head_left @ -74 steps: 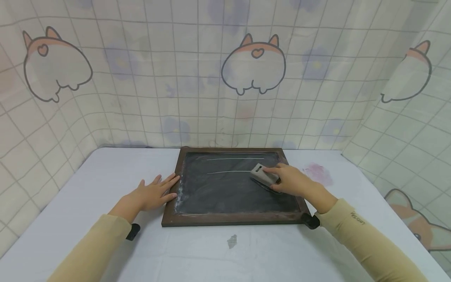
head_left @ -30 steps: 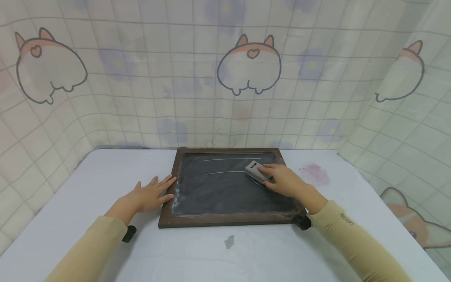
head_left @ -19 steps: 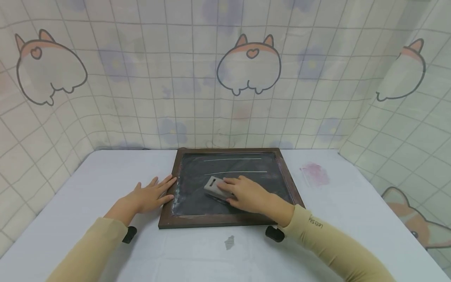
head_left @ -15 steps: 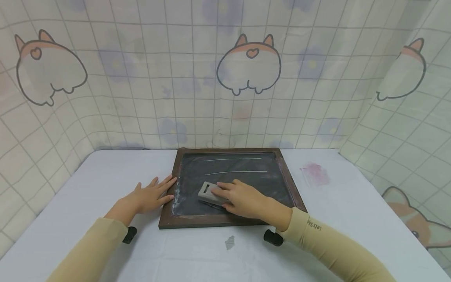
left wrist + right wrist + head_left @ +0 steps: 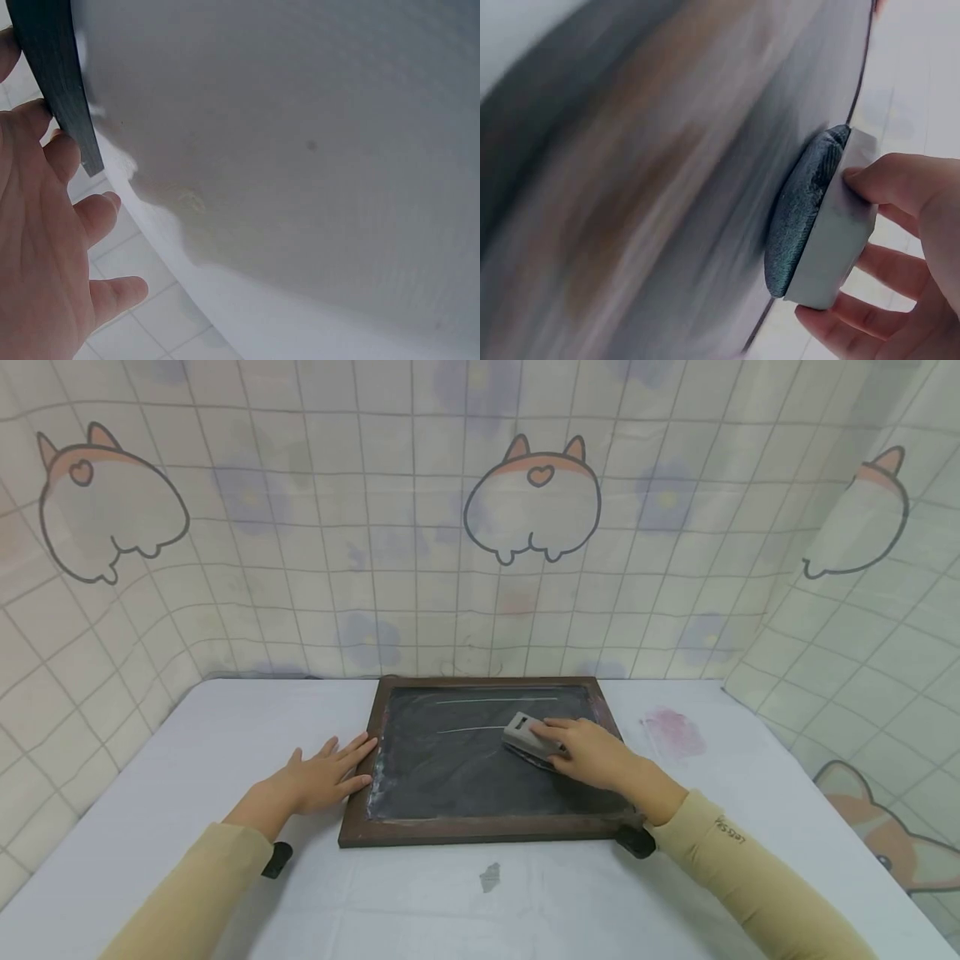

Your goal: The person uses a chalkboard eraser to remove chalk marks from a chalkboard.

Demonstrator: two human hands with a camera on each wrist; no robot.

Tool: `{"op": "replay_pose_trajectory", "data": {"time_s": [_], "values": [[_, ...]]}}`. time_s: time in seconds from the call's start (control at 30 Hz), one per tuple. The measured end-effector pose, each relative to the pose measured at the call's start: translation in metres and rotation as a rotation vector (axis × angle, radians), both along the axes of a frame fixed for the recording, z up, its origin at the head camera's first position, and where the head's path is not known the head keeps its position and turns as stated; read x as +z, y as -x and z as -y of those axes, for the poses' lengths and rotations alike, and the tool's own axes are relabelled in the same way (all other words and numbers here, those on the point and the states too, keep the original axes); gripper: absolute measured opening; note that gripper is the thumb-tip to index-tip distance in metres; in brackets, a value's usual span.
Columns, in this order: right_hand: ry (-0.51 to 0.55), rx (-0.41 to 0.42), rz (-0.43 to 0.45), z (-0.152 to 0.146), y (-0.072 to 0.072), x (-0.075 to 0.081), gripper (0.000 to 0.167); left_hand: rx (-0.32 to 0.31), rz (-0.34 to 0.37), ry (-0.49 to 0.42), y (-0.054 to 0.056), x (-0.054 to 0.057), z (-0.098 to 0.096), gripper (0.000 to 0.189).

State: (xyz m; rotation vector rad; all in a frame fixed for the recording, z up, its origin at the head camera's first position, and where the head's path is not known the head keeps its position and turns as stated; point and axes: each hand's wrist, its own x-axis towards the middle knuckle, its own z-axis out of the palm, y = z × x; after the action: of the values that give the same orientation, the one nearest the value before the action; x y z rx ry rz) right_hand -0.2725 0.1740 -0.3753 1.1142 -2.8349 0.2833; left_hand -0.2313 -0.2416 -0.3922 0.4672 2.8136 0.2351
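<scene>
A chalkboard (image 5: 450, 785) in a brown wooden frame lies on the table, with two thin chalk lines across its upper half. My right hand (image 5: 592, 756) grips a grey blackboard eraser (image 5: 528, 735) over the board's right middle, where it covers the right end of the lower line. In the right wrist view the thumb and fingers hold the hard back of the eraser (image 5: 836, 225), its dark fabric pad (image 5: 799, 217) facing the board. My left hand (image 5: 315, 781) rests its spread, straight fingers on the left frame edge, also seen as a dark strip (image 5: 56, 67) in the left wrist view.
A white cloth covers the table (image 5: 420, 902), with a pink stain (image 5: 673, 731) right of the board and a grey patch (image 5: 490, 877) in front of it. A checked curtain (image 5: 420, 568) with cartoon corgis hangs behind and along both sides.
The right hand swept the eraser from the right side to the board's lower left, then back up and right to the lower chalk line. The left hand stayed on the frame.
</scene>
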Motion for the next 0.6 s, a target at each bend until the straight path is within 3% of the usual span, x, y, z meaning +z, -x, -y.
{"op": "replay_pose_trajectory", "data": {"time_s": [0.17,0.37,0.47,0.6], "values": [[0.03,-0.083,0.004,-0.024,0.005,0.0,0.052,-0.004,-0.005,0.005,0.0,-0.001,0.0,0.071],[0.009,-0.116,-0.013,-0.013,0.003,0.0,0.05,0.001,-0.002,-0.003,-0.001,0.0,0.0,0.071],[-0.015,-0.084,-0.044,0.006,-0.001,-0.001,0.049,0.004,0.0,-0.004,-0.001,0.0,0.0,0.072],[-0.047,0.022,-0.074,0.044,-0.01,-0.002,0.05,0.003,-0.004,-0.003,-0.001,-0.001,0.0,0.072]]}}
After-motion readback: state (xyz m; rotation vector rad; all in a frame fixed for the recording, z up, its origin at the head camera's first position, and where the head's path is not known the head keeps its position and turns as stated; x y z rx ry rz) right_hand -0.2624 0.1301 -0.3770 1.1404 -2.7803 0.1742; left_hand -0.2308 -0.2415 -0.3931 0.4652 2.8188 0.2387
